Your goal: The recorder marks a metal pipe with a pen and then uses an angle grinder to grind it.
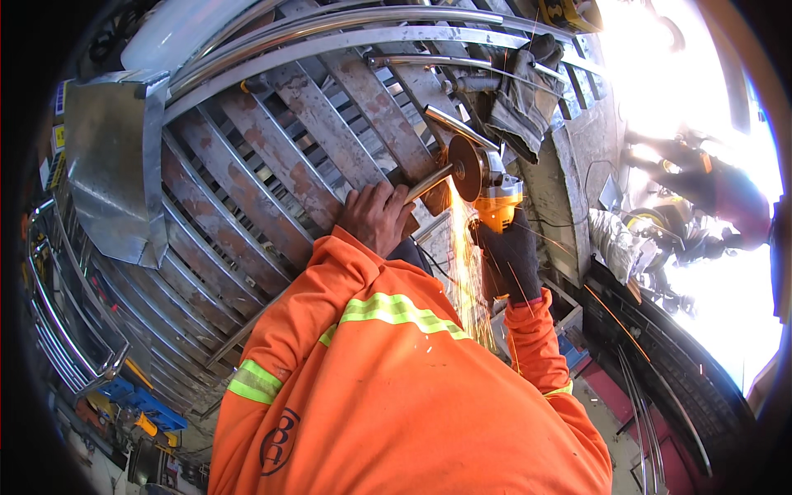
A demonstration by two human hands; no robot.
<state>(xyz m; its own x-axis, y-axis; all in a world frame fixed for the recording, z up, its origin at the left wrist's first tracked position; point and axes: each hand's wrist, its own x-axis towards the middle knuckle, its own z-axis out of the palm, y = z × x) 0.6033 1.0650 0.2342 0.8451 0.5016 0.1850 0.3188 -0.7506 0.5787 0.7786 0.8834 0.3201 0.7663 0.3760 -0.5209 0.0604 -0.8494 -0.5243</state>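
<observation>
My bare left hand (373, 216) is closed round a short metal tube (431, 182) at the edge of a slatted metal bench. My right hand (510, 254), in a dark glove, grips a yellow angle grinder (501, 206). The grinder's brown disc (466, 168) meets the end of the tube, and bright sparks (464, 272) stream down toward my body. Another piece of shiny tube (459, 125) lies just beyond the disc. The grip of the grinder is mostly hidden by the glove.
The bench (318, 132) has wide gaps between its worn slats. Long metal tubes (355, 35) lie across its far side, near a dark glove (525, 103). A bent sheet-metal piece (115, 165) is at the left. Dark panelling (660, 355) and a pinkish-red surface (606, 392) are at the right.
</observation>
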